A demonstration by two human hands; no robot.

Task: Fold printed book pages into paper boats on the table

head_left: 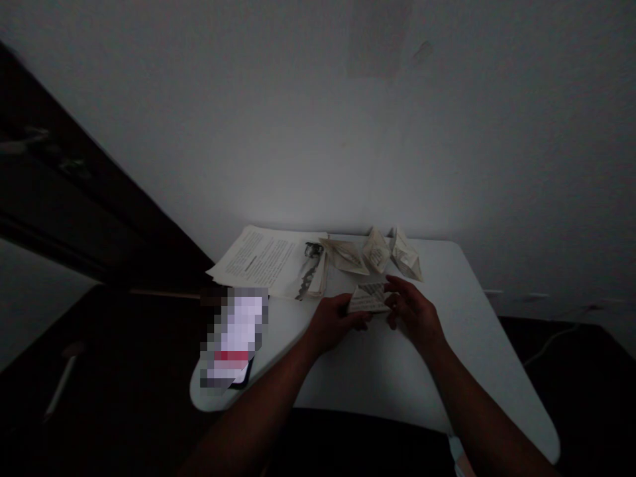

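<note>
Folded paper (366, 300) in hand just below the frame's centre

The white table (372, 377) spans the lower middle of the frame, with a phone (236, 339), its screen masked by blocks, at its lower-left corner. Right of centre, the left hand (332, 321) pinches the folded paper, printed with text, by its left end. The right hand (416, 313) has its fingers curled at the right end; in this dim light I cannot tell whether they grip or merely touch it. Beyond stand three paper boats (376, 253) in a row, with printed pages (265, 260) to their left. A pale wall (318, 119) fills the upper frame.
</note>
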